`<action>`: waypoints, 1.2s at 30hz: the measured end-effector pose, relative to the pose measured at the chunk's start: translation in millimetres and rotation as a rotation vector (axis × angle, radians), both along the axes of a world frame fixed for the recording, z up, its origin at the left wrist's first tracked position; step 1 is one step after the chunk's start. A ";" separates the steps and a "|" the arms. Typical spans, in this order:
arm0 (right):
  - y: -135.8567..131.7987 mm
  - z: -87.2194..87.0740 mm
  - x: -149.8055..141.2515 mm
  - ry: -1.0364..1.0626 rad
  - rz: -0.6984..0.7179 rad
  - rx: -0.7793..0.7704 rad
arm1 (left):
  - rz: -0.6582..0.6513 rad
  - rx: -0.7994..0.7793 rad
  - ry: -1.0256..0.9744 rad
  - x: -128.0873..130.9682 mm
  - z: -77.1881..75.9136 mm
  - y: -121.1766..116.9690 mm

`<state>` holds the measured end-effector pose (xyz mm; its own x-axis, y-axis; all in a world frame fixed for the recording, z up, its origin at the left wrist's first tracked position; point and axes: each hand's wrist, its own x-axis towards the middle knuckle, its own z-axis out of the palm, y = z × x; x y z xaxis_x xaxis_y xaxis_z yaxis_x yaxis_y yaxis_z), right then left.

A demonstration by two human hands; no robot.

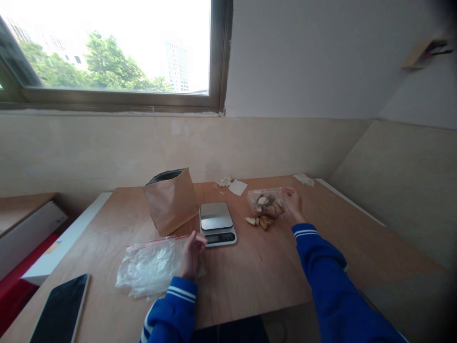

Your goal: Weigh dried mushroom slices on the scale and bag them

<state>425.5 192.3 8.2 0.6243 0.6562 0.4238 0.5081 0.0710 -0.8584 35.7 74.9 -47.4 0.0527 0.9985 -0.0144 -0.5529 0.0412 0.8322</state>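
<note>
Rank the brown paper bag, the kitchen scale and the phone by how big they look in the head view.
1. phone, though it is nearest the camera
2. brown paper bag
3. kitchen scale

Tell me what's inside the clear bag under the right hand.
The clear bag holds brown and dark dried pieces; a few more pieces lie loose on the table beside it. The right hand covers the bag's far end, so that part is hidden.
</note>
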 end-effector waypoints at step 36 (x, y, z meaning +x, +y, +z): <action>-57.7 -97.1 -84.9 -0.634 0.382 -0.159 | 0.011 0.021 0.084 1.8 12.0 -4.4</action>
